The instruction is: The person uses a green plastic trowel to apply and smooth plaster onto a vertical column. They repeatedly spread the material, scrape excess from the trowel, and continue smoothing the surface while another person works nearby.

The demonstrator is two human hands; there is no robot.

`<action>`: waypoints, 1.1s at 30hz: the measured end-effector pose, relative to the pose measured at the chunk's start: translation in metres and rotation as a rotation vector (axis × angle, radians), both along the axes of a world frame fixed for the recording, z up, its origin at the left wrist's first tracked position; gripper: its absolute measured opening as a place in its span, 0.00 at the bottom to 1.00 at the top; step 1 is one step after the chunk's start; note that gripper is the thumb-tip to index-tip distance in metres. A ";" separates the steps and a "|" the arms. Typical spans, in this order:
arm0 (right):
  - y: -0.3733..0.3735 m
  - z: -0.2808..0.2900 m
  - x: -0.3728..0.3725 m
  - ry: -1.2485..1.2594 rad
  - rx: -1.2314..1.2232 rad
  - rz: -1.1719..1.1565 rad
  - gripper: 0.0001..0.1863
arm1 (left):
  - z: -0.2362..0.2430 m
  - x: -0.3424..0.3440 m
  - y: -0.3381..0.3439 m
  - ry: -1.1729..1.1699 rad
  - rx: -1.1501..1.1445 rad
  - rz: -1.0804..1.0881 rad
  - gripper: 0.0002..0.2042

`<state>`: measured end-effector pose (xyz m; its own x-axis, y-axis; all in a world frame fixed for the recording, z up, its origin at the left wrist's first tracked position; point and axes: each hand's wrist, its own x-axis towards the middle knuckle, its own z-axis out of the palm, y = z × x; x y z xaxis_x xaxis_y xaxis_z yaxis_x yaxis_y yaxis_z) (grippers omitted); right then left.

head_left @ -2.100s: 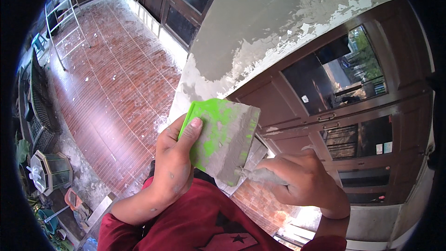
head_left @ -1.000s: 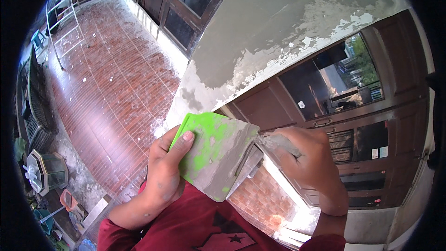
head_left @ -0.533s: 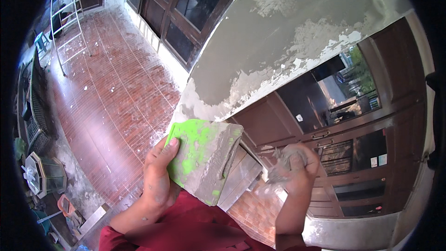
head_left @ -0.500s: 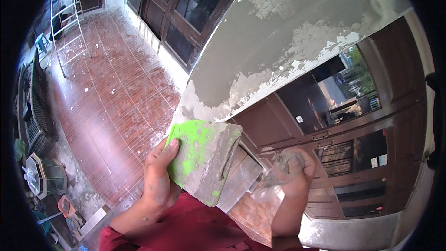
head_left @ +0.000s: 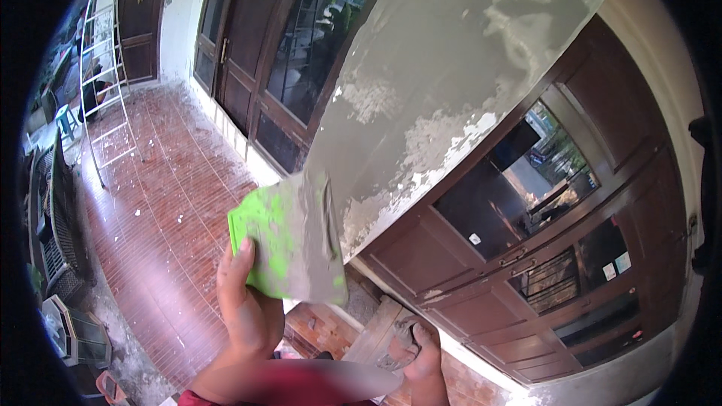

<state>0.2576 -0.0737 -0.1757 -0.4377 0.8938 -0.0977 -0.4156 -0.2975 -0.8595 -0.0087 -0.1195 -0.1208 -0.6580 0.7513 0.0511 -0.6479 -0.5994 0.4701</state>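
Note:
My left hand [head_left: 248, 308] grips a bright green plastering float [head_left: 267, 244], thumb on its near face. Grey wet mortar smears the float, with a thick ridge along its right edge. That edge overlaps the lower end of a wall strip [head_left: 421, 83] in view; whether they touch I cannot tell. The strip carries damp grey plaster with rough, pale patches toward its right side. Low and to the right, my right hand [head_left: 425, 357] is closed around something grey and mortar-smeared [head_left: 402, 338], whose kind I cannot make out.
Dark brown doors [head_left: 481, 256] with glass panes stand at right, and another glazed door [head_left: 301, 60] beyond the wall. A white ladder [head_left: 105, 83] rises at far left, near a crouching person [head_left: 92, 94]. White crumbs dot the red-brown tiles [head_left: 165, 240]. A glass lantern [head_left: 83, 331] sits lower left.
The view has tilted up, showing more wall. My left hand has carried the float up and left, toward the plastered strip. My right hand has dropped lower and shifted left, still closed.

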 end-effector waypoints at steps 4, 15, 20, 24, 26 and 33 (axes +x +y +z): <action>-0.002 -0.007 0.007 0.003 -0.032 0.003 0.15 | 0.043 -0.012 0.040 0.278 0.068 0.296 0.17; -0.009 -0.014 0.026 0.050 -0.107 -0.129 0.11 | 0.119 0.033 0.143 1.262 0.113 0.951 0.34; -0.010 -0.012 0.029 0.081 -0.162 -0.130 0.10 | 0.110 0.076 0.142 1.396 0.152 0.869 0.33; -0.010 -0.011 0.016 -0.130 -0.220 -0.260 0.10 | 0.098 0.090 0.131 1.428 0.271 0.788 0.36; -0.010 -0.014 0.006 -0.318 -0.311 -0.469 0.15 | 0.090 0.088 0.119 1.444 0.365 0.681 0.37; -0.009 -0.022 0.015 -0.076 -0.249 -0.305 0.11 | 0.080 0.059 0.056 0.558 -0.048 0.453 0.17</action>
